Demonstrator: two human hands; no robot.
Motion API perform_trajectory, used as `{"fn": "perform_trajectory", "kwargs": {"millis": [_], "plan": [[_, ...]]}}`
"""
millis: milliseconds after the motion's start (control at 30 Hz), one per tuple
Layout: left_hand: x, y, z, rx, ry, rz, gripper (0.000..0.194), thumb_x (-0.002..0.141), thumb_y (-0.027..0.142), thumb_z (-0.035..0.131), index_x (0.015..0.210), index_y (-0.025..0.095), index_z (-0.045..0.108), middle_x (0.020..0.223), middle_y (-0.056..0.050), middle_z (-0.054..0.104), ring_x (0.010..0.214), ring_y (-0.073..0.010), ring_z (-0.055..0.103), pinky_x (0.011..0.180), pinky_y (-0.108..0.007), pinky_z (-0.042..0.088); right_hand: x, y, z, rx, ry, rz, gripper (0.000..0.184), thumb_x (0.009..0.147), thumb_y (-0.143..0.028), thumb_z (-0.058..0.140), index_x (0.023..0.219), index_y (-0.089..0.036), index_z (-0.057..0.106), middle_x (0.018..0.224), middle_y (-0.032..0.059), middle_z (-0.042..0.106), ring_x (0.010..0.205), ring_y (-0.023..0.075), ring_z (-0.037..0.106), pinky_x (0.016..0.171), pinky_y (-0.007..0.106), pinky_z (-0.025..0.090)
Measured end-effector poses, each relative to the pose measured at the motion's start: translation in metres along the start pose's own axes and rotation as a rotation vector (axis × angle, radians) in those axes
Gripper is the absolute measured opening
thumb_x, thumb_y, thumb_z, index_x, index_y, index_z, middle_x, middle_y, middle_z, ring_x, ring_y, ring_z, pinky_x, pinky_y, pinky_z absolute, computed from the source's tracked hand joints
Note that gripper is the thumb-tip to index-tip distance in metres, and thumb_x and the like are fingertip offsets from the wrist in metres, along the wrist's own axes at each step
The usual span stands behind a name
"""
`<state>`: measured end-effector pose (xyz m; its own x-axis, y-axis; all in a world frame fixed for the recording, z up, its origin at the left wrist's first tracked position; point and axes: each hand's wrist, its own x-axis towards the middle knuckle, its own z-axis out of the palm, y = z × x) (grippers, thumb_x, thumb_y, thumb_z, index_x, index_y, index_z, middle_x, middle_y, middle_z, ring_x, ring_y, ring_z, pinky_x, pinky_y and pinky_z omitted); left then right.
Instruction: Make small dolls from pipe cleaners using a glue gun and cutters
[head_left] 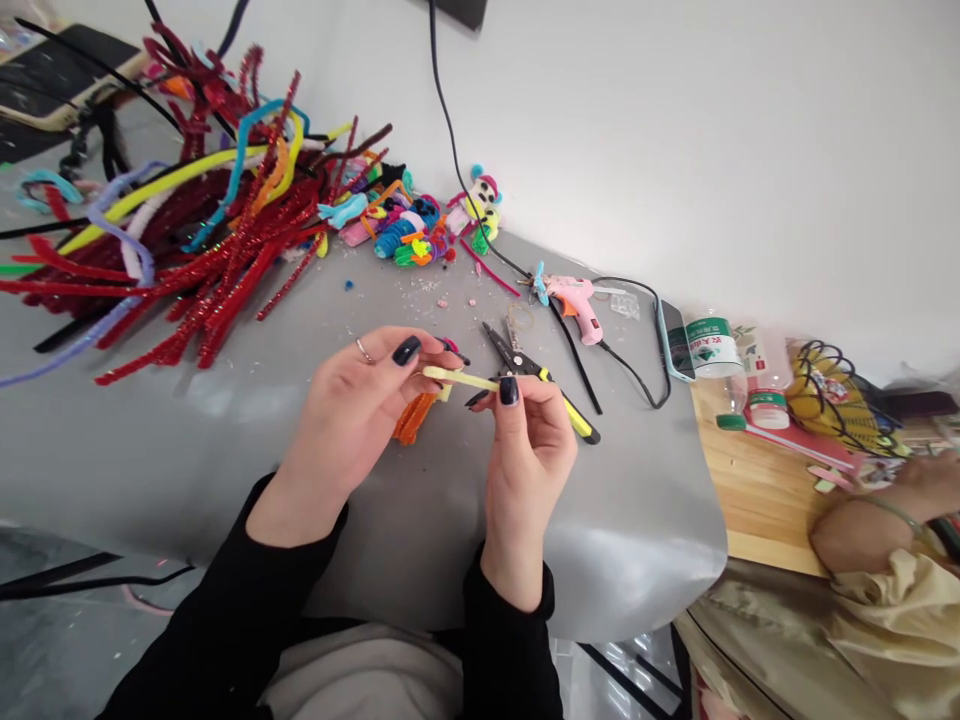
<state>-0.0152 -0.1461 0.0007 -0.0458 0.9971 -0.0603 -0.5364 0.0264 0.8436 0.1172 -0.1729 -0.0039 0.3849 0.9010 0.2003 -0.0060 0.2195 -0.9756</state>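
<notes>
Between my two hands stretches a pale yellow pipe cleaner (466,379), its left end looking bent back on itself. My left hand (367,395) pinches that end between thumb and fingers. The other end is in the closed fingers of my right hand (529,425), with the thumb on top. Below them on the grey table mat lies an orange fuzzy piece (414,415), partly hidden by my left hand. Just beyond my right hand rest black and yellow pliers (574,410), their jaws apart.
A large heap of pipe cleaners (225,230), mostly red, spreads at left. Finished colourful figures (409,225) stand near the wall. A pink glue gun (576,303) with a black cord lies at right, near a phone (673,342) and bottles (712,347). A co-worker's arm (870,525) rests far right.
</notes>
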Motion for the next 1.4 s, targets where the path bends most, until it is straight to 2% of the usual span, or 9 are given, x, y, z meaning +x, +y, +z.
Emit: {"fn": "perform_trajectory", "kwargs": {"millis": [200,333,533,633,800,867,1000,1167,1400], "plan": [[0.003,-0.002,-0.006,-0.047,0.041,-0.053,0.024,0.081,0.04,0.092,0.08,0.023,0.076,0.088,-0.004,0.078,0.087,-0.0201,0.076,0.08,-0.03,0.066,-0.002,0.0,-0.002,0.117,-0.084,0.045,0.014,0.095,-0.032,0.076,0.086,-0.023,0.07,0.076,-0.004,0.07,0.071,0.0125,0.068,0.069,0.027,0.053],[0.004,-0.003,-0.006,-0.087,0.036,-0.048,0.025,0.076,0.038,0.097,0.08,0.024,0.077,0.082,-0.001,0.076,0.079,-0.0152,0.074,0.076,-0.024,0.064,-0.004,-0.001,-0.004,0.031,-0.128,0.079,0.016,0.094,-0.035,0.074,0.086,-0.022,0.069,0.075,-0.0032,0.07,0.07,0.0137,0.068,0.068,0.028,0.053],[0.004,-0.001,-0.004,-0.076,0.061,-0.082,0.026,0.072,0.038,0.099,0.079,0.023,0.079,0.079,-0.001,0.074,0.074,-0.0143,0.071,0.074,-0.024,0.064,-0.004,-0.003,-0.003,-0.004,-0.135,0.055,0.017,0.096,-0.036,0.071,0.087,-0.023,0.067,0.077,-0.0023,0.07,0.072,0.0145,0.068,0.069,0.029,0.055],[0.002,0.002,-0.002,-0.137,0.027,-0.156,0.034,0.068,0.046,0.101,0.077,0.023,0.077,0.083,-0.002,0.073,0.079,-0.0157,0.071,0.074,-0.024,0.064,-0.004,-0.005,-0.002,0.032,-0.16,0.036,0.013,0.097,-0.032,0.071,0.088,-0.023,0.066,0.088,-0.0008,0.071,0.078,0.0139,0.07,0.074,0.03,0.059],[-0.003,0.011,0.001,-0.191,-0.074,-0.313,0.052,0.065,0.055,0.099,0.066,0.023,0.057,0.1,-0.007,0.074,0.086,-0.0231,0.071,0.059,-0.029,0.06,-0.01,-0.015,0.002,0.055,-0.291,0.084,0.006,0.098,-0.028,0.071,0.101,-0.025,0.067,0.094,0.0005,0.075,0.081,0.0147,0.074,0.074,0.029,0.061],[-0.005,0.012,0.002,-0.199,-0.091,-0.347,0.055,0.066,0.057,0.098,0.067,0.024,0.053,0.103,-0.008,0.074,0.089,-0.0246,0.072,0.057,-0.029,0.059,-0.015,-0.021,0.006,0.04,-0.326,0.083,0.011,0.098,-0.023,0.07,0.109,-0.025,0.07,0.093,-0.0004,0.075,0.08,0.0133,0.073,0.074,0.027,0.061],[-0.008,0.01,0.0,-0.211,-0.112,-0.357,0.058,0.071,0.059,0.094,0.07,0.024,0.047,0.106,-0.006,0.072,0.102,-0.0289,0.074,0.071,-0.037,0.066,-0.026,-0.029,0.018,0.04,-0.288,0.057,0.01,0.099,-0.021,0.07,0.106,-0.025,0.074,0.089,-0.0012,0.076,0.076,0.0121,0.071,0.07,0.026,0.06],[-0.012,0.006,-0.001,-0.129,-0.111,-0.278,0.054,0.084,0.063,0.082,0.075,0.025,0.045,0.102,-0.007,0.07,0.109,-0.0307,0.074,0.086,-0.044,0.066,-0.033,-0.028,0.03,0.066,-0.173,0.042,0.004,0.098,-0.024,0.071,0.101,-0.025,0.073,0.096,0.0008,0.08,0.079,0.0142,0.074,0.071,0.03,0.061],[-0.016,0.007,0.007,-0.112,-0.107,-0.197,0.061,0.073,0.067,0.092,0.071,0.025,0.048,0.089,-0.004,0.062,0.107,-0.0292,0.072,0.087,-0.041,0.065,-0.039,-0.027,0.035,0.108,-0.1,0.02,0.005,0.094,-0.024,0.076,0.099,-0.025,0.073,0.093,0.0012,0.081,0.078,0.0156,0.076,0.07,0.031,0.064]]}}
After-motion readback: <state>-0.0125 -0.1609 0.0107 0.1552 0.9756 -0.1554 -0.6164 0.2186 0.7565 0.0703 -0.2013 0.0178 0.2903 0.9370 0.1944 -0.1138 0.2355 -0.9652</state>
